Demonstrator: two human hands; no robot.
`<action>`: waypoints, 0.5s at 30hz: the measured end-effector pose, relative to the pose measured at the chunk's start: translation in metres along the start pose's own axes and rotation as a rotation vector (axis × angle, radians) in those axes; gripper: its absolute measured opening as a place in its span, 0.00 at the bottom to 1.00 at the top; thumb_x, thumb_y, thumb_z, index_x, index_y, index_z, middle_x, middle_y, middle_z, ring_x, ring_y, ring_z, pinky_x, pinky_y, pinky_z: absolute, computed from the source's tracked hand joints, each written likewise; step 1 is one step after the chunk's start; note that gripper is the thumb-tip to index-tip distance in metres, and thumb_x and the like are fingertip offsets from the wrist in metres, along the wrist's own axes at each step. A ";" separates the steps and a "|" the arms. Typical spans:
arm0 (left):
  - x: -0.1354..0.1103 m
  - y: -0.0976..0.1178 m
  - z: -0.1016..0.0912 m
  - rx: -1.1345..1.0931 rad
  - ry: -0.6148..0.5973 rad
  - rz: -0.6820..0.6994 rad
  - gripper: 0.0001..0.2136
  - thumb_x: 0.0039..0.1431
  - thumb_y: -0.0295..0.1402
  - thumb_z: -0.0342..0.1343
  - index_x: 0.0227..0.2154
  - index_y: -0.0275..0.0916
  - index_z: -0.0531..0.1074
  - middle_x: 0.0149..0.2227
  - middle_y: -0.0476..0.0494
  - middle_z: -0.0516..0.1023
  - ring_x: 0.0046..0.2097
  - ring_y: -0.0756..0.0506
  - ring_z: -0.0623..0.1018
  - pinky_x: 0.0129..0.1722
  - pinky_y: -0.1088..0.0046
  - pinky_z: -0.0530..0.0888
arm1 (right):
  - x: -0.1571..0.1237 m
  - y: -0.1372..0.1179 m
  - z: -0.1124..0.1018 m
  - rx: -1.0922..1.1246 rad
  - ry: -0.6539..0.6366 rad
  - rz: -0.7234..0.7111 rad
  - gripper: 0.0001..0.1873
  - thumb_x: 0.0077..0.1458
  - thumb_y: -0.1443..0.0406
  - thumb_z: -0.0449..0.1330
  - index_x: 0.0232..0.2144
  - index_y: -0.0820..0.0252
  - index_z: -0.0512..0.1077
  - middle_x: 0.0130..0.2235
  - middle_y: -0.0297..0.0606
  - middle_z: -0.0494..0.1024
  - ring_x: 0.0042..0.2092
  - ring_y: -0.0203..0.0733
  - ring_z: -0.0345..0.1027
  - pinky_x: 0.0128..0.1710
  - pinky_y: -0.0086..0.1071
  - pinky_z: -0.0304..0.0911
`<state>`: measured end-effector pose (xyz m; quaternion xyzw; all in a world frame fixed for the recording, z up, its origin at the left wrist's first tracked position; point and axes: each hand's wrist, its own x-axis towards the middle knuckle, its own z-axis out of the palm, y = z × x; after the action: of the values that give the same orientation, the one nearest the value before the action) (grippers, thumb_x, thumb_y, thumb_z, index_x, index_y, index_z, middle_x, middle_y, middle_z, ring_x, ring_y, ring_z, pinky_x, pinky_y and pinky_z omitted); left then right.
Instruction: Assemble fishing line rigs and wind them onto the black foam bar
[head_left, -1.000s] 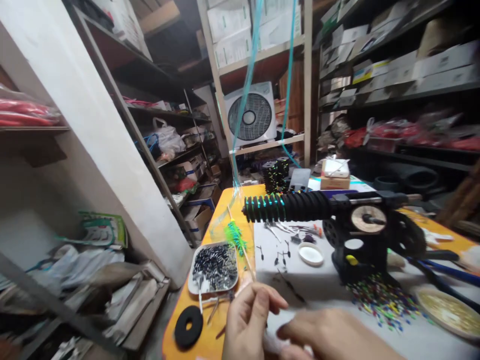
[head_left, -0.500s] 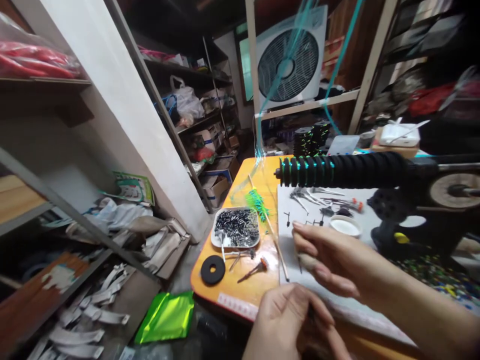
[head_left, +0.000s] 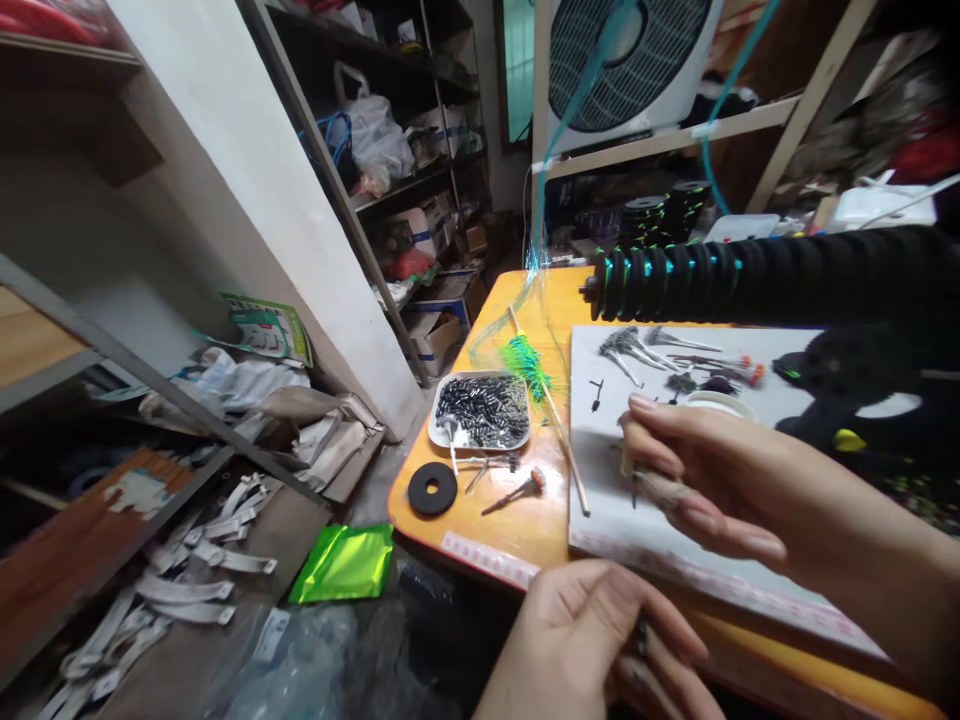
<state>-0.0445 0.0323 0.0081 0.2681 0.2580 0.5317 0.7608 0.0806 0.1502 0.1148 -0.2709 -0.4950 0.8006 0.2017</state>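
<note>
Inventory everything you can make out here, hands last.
Yellow table: one, yellow, centre.
Shallow white tray: one, white, table's left.
Small black cylinders: many, black, in the tray.
Flat black ring: one, black, before the tray.
Green bristly bundle on wooden stick: one, green, beside the tray.
Orange-tipped dark piece: one, orange and dark, right of the ring.
Flat grey sheet: one, grey, table's right.
Grey tufted pieces: several, grey, on the sheet.
Black ribbed cylinder: one, black, above the sheet.
White box fan: one, white, back.
Green foil packet: one, green, left of the table, lower down.
White curved strips: several, white, lower left.
Shelf clutter: uncountable, mixed, left and back.
Left hand: one, bare, curled, bottom centre.
Right hand: one, over the sheet.
</note>
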 end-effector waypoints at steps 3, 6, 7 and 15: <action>-0.005 0.007 0.003 0.078 0.086 -0.046 0.38 0.44 0.72 0.64 0.25 0.34 0.76 0.15 0.43 0.74 0.14 0.51 0.70 0.12 0.81 0.64 | -0.001 0.000 -0.001 0.004 0.002 0.001 0.29 0.58 0.41 0.67 0.22 0.54 0.66 0.16 0.28 0.68 0.12 0.27 0.42 0.09 0.24 0.29; -0.007 0.007 0.002 0.070 0.088 -0.054 0.39 0.44 0.73 0.64 0.26 0.33 0.77 0.15 0.43 0.75 0.14 0.51 0.70 0.12 0.81 0.65 | 0.000 0.000 -0.002 0.006 0.009 -0.006 0.29 0.56 0.41 0.69 0.23 0.54 0.66 0.16 0.28 0.69 0.13 0.27 0.43 0.09 0.23 0.30; -0.007 0.005 0.001 0.067 0.092 -0.047 0.38 0.45 0.72 0.65 0.27 0.33 0.78 0.16 0.43 0.75 0.15 0.51 0.70 0.13 0.81 0.65 | 0.001 0.000 -0.002 0.006 0.012 -0.011 0.29 0.55 0.41 0.70 0.23 0.54 0.67 0.17 0.28 0.69 0.13 0.27 0.43 0.09 0.23 0.30; -0.015 0.018 0.010 0.101 0.021 0.208 0.24 0.68 0.52 0.62 0.33 0.31 0.83 0.33 0.34 0.89 0.39 0.41 0.89 0.43 0.69 0.82 | -0.006 0.000 -0.001 -0.078 0.057 -0.101 0.23 0.60 0.43 0.69 0.34 0.56 0.79 0.16 0.28 0.71 0.13 0.25 0.46 0.11 0.19 0.40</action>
<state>-0.0543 0.0225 0.0289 0.3260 0.2632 0.5966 0.6845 0.0861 0.1474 0.1153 -0.2757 -0.5330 0.7614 0.2453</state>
